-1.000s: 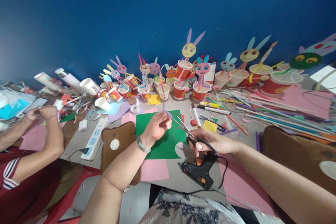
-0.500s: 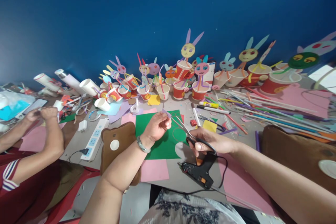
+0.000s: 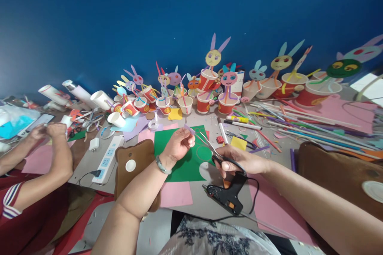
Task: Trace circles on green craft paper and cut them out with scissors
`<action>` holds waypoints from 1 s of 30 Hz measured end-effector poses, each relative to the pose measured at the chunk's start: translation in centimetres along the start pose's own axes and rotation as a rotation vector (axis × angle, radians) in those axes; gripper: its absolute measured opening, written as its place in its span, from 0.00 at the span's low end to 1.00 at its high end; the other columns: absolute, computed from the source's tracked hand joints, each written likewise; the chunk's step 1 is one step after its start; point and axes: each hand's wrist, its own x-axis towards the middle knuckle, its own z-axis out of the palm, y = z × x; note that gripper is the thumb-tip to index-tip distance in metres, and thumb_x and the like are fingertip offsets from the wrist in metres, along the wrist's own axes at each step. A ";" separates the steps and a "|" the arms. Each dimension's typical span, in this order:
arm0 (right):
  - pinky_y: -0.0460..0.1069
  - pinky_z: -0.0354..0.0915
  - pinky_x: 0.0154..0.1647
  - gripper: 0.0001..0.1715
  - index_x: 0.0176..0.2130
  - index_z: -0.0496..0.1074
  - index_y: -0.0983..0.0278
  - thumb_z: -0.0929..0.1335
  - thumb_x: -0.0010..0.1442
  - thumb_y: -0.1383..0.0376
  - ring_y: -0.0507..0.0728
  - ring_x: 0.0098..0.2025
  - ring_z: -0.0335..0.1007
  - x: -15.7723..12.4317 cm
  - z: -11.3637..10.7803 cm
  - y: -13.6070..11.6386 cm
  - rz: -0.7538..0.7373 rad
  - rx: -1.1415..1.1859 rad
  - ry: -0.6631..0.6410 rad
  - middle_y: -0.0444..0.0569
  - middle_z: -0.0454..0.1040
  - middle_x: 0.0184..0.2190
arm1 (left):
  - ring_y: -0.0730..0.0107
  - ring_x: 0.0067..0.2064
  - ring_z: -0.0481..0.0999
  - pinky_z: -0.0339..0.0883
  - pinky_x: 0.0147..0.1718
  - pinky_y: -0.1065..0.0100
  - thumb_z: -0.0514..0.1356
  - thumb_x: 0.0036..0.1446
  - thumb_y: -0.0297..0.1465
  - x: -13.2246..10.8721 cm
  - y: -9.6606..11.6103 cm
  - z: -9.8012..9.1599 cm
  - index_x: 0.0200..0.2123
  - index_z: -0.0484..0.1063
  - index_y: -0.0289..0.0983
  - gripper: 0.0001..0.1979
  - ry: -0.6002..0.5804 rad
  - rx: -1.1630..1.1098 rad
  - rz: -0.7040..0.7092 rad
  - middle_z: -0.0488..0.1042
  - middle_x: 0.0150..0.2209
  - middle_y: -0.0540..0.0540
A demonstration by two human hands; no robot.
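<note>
Between the thumb and fingers of my left hand is a small piece of purple paper, mostly hidden by the fingertips. My right hand grips the black handles of a pair of scissors; the blades are slightly apart and point at the purple paper. Beneath both hands lies a green sheet of paper with a circle drawn on it. A black glue gun rests on the table just below my right hand, its cord curving right.
Paper cups with rabbit faces line the wall. Pipe cleaners lie at right, markers in the middle. A power strip and brown cushion are left of the green sheet. Another person's hands work at far left.
Both hands and the scissors hold nearly the same pose. The view has shifted very slightly.
</note>
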 end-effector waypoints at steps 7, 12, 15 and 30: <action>0.43 0.54 0.18 0.36 0.32 0.70 0.68 0.70 0.54 0.36 0.47 0.20 0.60 0.0 0.0 -0.2 0.003 -0.002 0.005 0.46 0.73 0.24 | 0.79 0.24 0.62 0.54 0.23 0.73 0.74 0.45 0.35 0.0 0.1 0.2 0.25 0.72 0.34 0.15 0.003 0.023 0.006 0.67 0.24 0.51; 0.43 0.54 0.19 0.37 0.31 0.70 0.68 0.70 0.54 0.36 0.47 0.20 0.60 0.0 0.1 -0.2 0.010 -0.002 0.011 0.46 0.73 0.23 | 0.79 0.24 0.61 0.53 0.24 0.73 0.75 0.42 0.37 -0.1 0.2 0.3 0.25 0.72 0.35 0.17 -0.008 0.040 0.013 0.67 0.24 0.51; 0.43 0.54 0.18 0.36 0.32 0.70 0.68 0.71 0.53 0.37 0.47 0.20 0.61 0.0 0.1 -0.2 0.016 0.009 0.011 0.45 0.73 0.23 | 0.78 0.24 0.61 0.53 0.24 0.72 0.74 0.43 0.38 -0.1 0.2 0.4 0.25 0.73 0.35 0.16 0.000 0.055 0.012 0.66 0.23 0.51; 0.43 0.55 0.16 0.35 0.31 0.69 0.67 0.71 0.54 0.37 0.48 0.20 0.61 0.1 0.3 -0.4 -0.010 0.025 0.009 0.45 0.71 0.22 | 0.80 0.24 0.61 0.53 0.23 0.73 0.75 0.42 0.38 -0.1 0.2 0.4 0.25 0.74 0.34 0.17 -0.019 0.027 0.014 0.66 0.23 0.52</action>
